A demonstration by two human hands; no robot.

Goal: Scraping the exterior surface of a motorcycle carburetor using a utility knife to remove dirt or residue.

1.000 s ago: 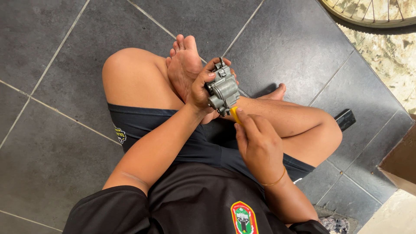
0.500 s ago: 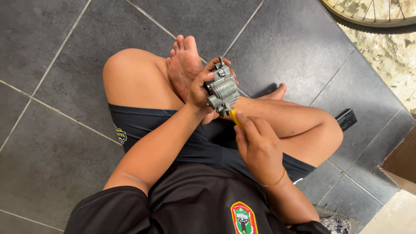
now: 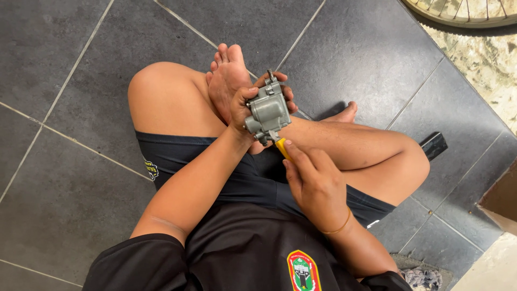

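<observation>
Head view shows my left hand (image 3: 243,110) gripping the grey metal part (image 3: 267,112), right hand (image 3: 315,180) pinching the yellow-handled tool (image 3: 282,147); I should keep it straight.

Dark grey floor tiles (image 3: 75,205) with pale grout, a spoked wheel (image 3: 468,11) at the top edge

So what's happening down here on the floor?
A person sits cross-legged and barefoot on dark grey floor tiles. The left hand grips a small grey cast-metal machine part, holding it up over the legs. The right hand holds a yellow-handled tool, its tip set against the underside of the part. A small black block lies on the tiles beside the knee, and a spoked wheel rim shows at the top edge.
</observation>
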